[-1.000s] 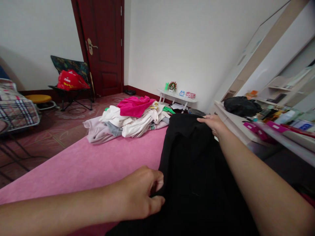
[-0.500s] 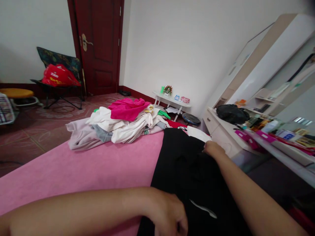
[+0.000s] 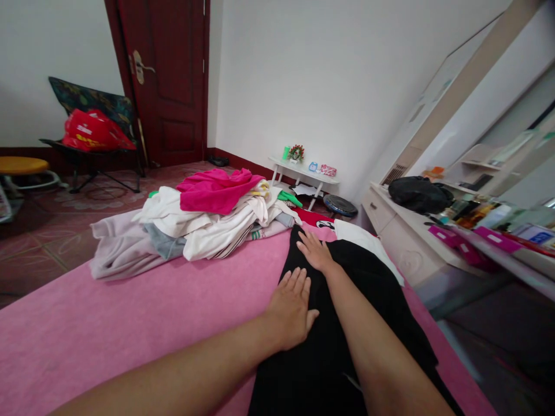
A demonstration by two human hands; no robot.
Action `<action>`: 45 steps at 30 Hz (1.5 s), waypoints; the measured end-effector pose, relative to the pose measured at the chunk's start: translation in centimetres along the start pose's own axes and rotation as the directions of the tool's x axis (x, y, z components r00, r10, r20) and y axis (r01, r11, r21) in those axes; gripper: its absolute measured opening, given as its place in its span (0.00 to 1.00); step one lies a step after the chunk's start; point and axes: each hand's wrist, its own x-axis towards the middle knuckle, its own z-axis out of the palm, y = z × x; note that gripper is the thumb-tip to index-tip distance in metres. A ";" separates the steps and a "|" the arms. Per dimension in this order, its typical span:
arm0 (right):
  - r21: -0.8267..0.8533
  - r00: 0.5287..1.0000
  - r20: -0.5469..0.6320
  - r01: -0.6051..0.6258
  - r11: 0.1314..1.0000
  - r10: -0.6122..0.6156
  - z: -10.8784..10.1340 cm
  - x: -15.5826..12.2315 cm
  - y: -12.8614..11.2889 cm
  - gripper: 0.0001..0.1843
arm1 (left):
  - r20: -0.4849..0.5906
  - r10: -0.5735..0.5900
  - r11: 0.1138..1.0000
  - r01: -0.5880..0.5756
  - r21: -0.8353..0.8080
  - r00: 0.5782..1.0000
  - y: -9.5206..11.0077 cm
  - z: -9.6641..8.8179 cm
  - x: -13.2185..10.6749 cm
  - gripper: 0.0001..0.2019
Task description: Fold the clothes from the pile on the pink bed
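A black garment (image 3: 368, 300) lies stretched out along the right side of the pink bed cover (image 3: 143, 323). My left hand (image 3: 291, 309) rests flat on its left edge, fingers stretched out and together. My right hand (image 3: 315, 251) lies flat farther up on the same garment, fingers spread, near its far end. Neither hand grips anything. Just beyond my right hand sit a red printed cloth (image 3: 318, 219) and a white cloth (image 3: 364, 240).
A heap of clothes (image 3: 195, 222) with a bright pink piece (image 3: 212, 190) on top lies at the bed's far end. A white dresser (image 3: 405, 231) with a black bag (image 3: 418, 193) stands right. A small white table (image 3: 303, 171), dark red door (image 3: 167, 81) and folding chair (image 3: 93, 136) stand behind.
Both hands have let go of the black garment's edges and now press flat on it. The garment has been laid down narrower, and the view has shifted a little right.
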 end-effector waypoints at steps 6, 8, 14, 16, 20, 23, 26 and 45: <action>0.007 0.984 0.073 -0.164 0.986 0.163 0.6 1.8 0.1 0.34 | -0.066 0.008 0.995 -0.015 -0.103 0.998 -0.5 0.3 0.2 0.30; 0.000 0.982 0.092 -0.164 0.986 0.163 0.3 0.9 -0.4 0.33 | -0.171 0.008 0.968 -0.051 -0.246 0.985 -1.1 0.3 0.3 0.25; -0.009 0.978 0.192 -0.076 0.997 0.077 -1.7 -4.9 -2.0 0.33 | -0.383 -0.380 0.616 -0.078 -0.784 0.842 -3.1 0.2 1.1 0.21; -0.030 0.992 0.124 0.003 1.000 0.001 -2.3 -8.9 -3.9 0.32 | -0.344 -0.436 0.501 -0.093 -0.860 0.832 -3.5 0.3 1.3 0.21; -0.001 0.983 -0.132 0.127 0.992 -0.126 -1.5 -20.2 -10.0 0.29 | -0.303 -0.439 0.447 -0.086 -0.890 0.846 -3.7 0.7 1.5 0.20; 0.069 0.977 -0.113 0.187 0.980 -0.179 -0.8 -27.2 -13.0 0.30 | -0.347 -0.360 0.531 -0.116 -0.839 0.866 -3.7 1.2 1.6 0.22; 0.256 0.980 -0.062 0.198 0.946 -0.189 -2.2 -29.3 -11.8 0.22 | -0.400 -0.244 0.675 -0.141 -0.724 0.884 -3.7 1.5 1.6 0.27; 0.738 0.748 -0.085 -0.396 0.546 0.658 -3.1 -23.0 6.8 0.14 | -0.392 -0.094 0.832 -0.144 -0.536 0.915 -3.3 1.1 1.2 0.24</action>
